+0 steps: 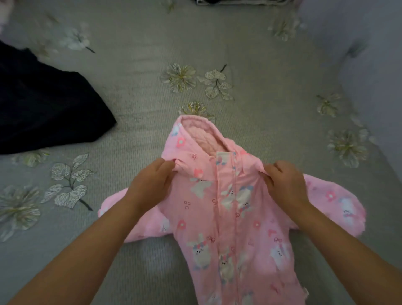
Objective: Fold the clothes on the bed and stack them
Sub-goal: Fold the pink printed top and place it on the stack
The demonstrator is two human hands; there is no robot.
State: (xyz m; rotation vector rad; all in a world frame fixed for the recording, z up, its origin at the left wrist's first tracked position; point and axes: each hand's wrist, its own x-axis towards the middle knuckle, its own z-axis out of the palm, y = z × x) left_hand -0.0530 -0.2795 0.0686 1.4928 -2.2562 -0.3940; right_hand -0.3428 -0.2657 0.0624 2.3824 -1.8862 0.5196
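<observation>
A pink hooded baby suit [226, 217] with white animal prints lies front-up on the bed, hood pointing away from me, both sleeves spread sideways. My left hand [152, 180] pinches the fabric at its left shoulder. My right hand [285, 182] pinches the fabric at its right shoulder. Both forearms cover parts of the sleeves. The suit's lower end runs out of the frame at the bottom.
The bed has a grey-green cover [141, 108] with embroidered flowers. A dark navy garment [43, 104] lies at the left. A dark and white folded pile [239, 1] shows at the top edge. A pale pillow [369, 54] sits at the right.
</observation>
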